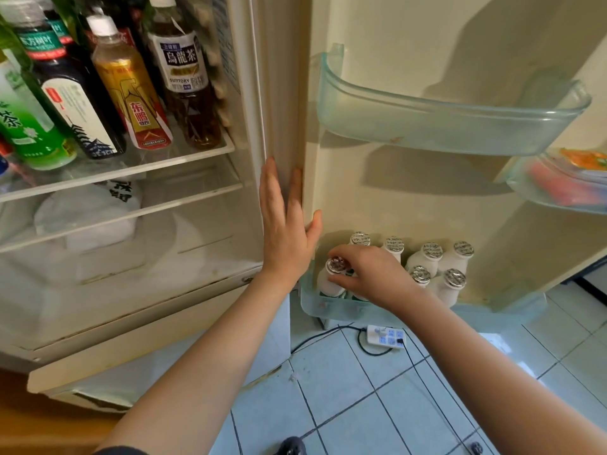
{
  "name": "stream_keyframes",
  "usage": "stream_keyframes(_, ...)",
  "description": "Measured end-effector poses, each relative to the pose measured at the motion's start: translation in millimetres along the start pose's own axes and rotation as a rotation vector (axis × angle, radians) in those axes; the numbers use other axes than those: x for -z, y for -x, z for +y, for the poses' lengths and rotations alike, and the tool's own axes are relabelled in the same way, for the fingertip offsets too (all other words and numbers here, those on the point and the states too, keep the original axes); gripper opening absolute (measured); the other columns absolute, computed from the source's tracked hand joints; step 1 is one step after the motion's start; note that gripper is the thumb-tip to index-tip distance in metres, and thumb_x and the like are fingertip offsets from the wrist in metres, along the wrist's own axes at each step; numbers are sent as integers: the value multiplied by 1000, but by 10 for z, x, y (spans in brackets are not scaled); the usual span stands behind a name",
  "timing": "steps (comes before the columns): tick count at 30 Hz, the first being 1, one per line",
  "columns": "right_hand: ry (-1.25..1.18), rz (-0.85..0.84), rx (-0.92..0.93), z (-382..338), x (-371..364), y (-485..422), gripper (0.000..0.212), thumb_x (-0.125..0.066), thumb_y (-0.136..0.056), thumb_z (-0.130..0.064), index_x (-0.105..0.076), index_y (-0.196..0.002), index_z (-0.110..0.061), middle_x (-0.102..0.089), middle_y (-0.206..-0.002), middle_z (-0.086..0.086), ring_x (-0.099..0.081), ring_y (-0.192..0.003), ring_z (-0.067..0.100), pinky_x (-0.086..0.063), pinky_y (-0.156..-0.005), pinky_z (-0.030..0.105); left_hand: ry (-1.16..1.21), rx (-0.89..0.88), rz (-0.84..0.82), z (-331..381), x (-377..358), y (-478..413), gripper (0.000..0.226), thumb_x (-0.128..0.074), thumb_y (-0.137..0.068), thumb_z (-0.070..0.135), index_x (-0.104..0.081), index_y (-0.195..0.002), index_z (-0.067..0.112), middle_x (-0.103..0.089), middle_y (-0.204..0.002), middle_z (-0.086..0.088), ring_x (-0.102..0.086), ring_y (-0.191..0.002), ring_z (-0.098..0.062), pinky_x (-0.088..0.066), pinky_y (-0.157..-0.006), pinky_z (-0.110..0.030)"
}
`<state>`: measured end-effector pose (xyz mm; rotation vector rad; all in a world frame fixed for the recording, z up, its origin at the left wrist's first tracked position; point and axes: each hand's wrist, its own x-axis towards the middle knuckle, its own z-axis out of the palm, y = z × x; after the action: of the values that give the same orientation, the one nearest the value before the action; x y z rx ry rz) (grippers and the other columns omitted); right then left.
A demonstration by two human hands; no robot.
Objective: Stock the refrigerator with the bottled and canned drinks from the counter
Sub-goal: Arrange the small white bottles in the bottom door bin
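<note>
Seating small white bottle (329,280) at left end of lowest door bin (323,308); right hand (369,277) curled round it. Left hand (285,231) flat against refrigerator frame (282,110). Advise lowering upright, clear of neighbouring bottles (427,259).

Both bare forearms reach forward, the left hand (287,231) flat with fingers straight, pointing up, thumb spread aside, while the right hand (368,277), lower and to its right, curls palm-down, fingers gripping a small white bottle (328,284).
</note>
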<state>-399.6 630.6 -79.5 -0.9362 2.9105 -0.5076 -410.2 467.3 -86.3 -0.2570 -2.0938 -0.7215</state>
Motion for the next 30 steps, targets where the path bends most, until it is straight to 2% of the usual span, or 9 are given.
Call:
stream_keyframes(6,-33,37,-46,-74,-36,-36,32,-65,-83,-42,-61,-106,-21,-65,-91,-3,-60,-83,16,-42,-66,28,-17,2,35,-30,-49,-6,57,-51,-87,18,-29,-137,1,-19,-143,-43,-14,-138,-45,-15,-117,-46)
stream_keyframes(14,-36,63,-46,-117,-39,-17,33,-65,-84,-43,-61,-104,-18,-64,-88,-2,-58,-78,15,-43,-65,30,-20,9,58,-32,-62,-6,58,-52,-86,19,-32,-136,0,-22,-141,-43,-15,-136,-45,-12,-117,-41)
stream_keyframes(19,-54,101,-43,-119,-48,1,29,-66,-82,-42,-64,-102,-21,-66,-85,-5,-58,-77,13,-40,-61,27,-45,19,65,-12,-60,-13,59,-52,-85,19,-32,-137,0,-24,-142,-42,-17,-136,-44,-14,-116,-43)
stream_keyframes(26,-56,139,-57,-118,-43,15,36,-68,-79,-45,-65,-107,-23,-69,-91,-4,-62,-86,14,-49,-71,34,-74,15,81,-20,-69,-8,58,-52,-85,22,-32,-136,3,-27,-141,-41,-18,-136,-43,-13,-116,-40)
stream_keyframes(30,-86,168,12,-78,-7,76,41,-73,-77,-42,-66,-110,-20,-68,-100,-7,-61,-92,11,-47,-74,25,-45,26,81,-27,-86,14,56,-49,-88,25,-31,-136,4,-26,-141,-42,-18,-136,-43,-14,-116,-41)
